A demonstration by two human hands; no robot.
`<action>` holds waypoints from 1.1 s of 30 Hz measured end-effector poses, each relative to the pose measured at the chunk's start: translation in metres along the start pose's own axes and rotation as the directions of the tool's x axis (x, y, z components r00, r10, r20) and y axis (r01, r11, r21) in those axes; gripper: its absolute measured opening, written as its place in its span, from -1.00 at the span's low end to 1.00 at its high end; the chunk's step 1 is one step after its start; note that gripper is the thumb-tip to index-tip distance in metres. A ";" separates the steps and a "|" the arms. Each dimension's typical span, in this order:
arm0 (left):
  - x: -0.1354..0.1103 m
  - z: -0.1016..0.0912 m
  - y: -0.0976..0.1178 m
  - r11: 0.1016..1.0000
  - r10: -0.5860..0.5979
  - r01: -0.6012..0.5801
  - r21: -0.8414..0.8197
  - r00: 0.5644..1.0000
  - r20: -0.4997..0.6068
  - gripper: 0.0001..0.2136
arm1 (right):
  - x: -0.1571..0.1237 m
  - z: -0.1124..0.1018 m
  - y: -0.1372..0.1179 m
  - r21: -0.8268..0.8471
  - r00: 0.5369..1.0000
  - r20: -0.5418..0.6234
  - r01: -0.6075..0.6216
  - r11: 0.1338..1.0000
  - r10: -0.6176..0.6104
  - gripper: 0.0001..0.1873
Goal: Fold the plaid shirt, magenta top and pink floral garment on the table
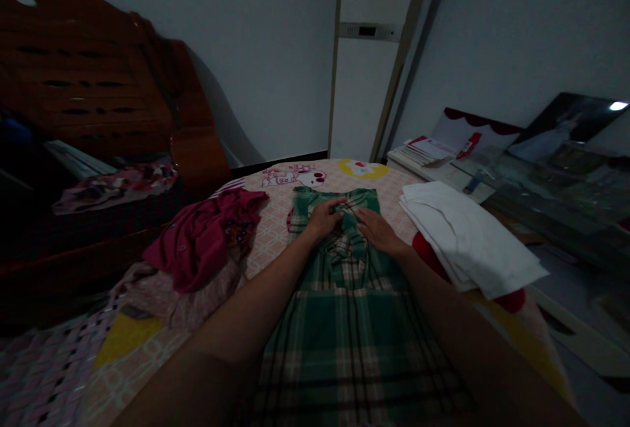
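A green plaid dress lies spread on the table, its narrower top part away from me and its wider skirt toward me. Fabric is bunched and creased in the middle of the top part. On the left side of that bunching rests my left hand, fingers stretched out toward the middle. My right hand lies on the right side of it, fingers extended and nearly flat on the cloth. Neither hand visibly grips the fabric. A bit of pink cloth shows beside the dress's left edge.
Crumpled dark pink clothing lies left on the patterned tablecloth. White folded cloths are stacked at the right. A wooden chair stands left, a tall white cabinet unit behind, and a glass-topped stand at the right.
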State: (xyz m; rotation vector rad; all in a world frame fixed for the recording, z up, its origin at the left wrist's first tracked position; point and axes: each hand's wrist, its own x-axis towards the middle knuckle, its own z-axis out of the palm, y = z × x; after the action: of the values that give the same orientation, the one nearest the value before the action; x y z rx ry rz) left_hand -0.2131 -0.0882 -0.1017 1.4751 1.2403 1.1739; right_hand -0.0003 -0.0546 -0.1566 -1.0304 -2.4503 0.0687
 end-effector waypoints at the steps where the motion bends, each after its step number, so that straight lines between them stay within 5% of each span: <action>1: 0.000 0.002 0.001 0.995 -0.036 0.035 -0.097 0.999 -0.010 -0.57 | 0.001 -0.001 0.000 0.003 1.000 0.004 -0.002 1.000 0.002 -0.40; 4: 0.000 0.007 0.001 0.927 -0.158 0.152 -0.342 0.987 0.008 -0.67 | 0.004 -0.003 -0.004 -0.008 0.999 0.030 -0.016 1.000 0.017 -0.43; 7: 0.003 0.008 0.001 0.885 -0.231 0.211 -0.414 0.973 0.002 -0.72 | 0.004 -0.004 -0.010 -0.065 0.998 0.042 -0.036 0.997 0.039 -0.41; 12: 0.006 -0.005 0.012 1.000 -0.023 0.020 -0.015 0.971 -0.237 -0.68 | 0.003 -0.005 -0.017 -0.111 0.996 0.059 -0.058 0.992 0.065 -0.35; 15: -0.001 -0.015 0.025 0.967 -0.144 0.127 0.219 0.987 0.064 -0.92 | 0.003 -0.007 -0.018 -0.121 0.994 0.087 -0.061 0.991 0.072 -0.35; 18: -0.011 -0.018 0.033 0.903 -0.356 0.187 0.388 0.831 0.428 -0.81 | 0.003 -0.009 -0.018 -0.112 0.993 0.096 -0.058 0.992 0.069 -0.36; 21: -0.018 -0.014 0.032 0.892 -0.432 0.251 0.377 0.721 0.542 -0.88 | 0.004 -0.009 -0.018 -0.101 0.993 0.089 -0.062 0.993 0.071 -0.36; 29: -0.027 0.002 0.033 0.926 -0.359 0.200 0.321 0.728 0.584 -0.86 | 0.001 -0.005 -0.014 -0.091 0.997 0.055 -0.056 0.994 0.061 -0.38; 33: -0.027 -0.002 0.035 0.860 -0.339 0.061 0.507 0.810 0.478 -0.84 | 0.002 -0.005 -0.013 -0.082 0.995 0.073 -0.065 0.995 0.071 -0.37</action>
State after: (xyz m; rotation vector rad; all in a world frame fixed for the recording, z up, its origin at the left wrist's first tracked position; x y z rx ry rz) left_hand -0.2107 -0.1199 -0.0704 1.8044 1.2664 0.2376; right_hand -0.0078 -0.0635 -0.1482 -1.1655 -2.5040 0.0330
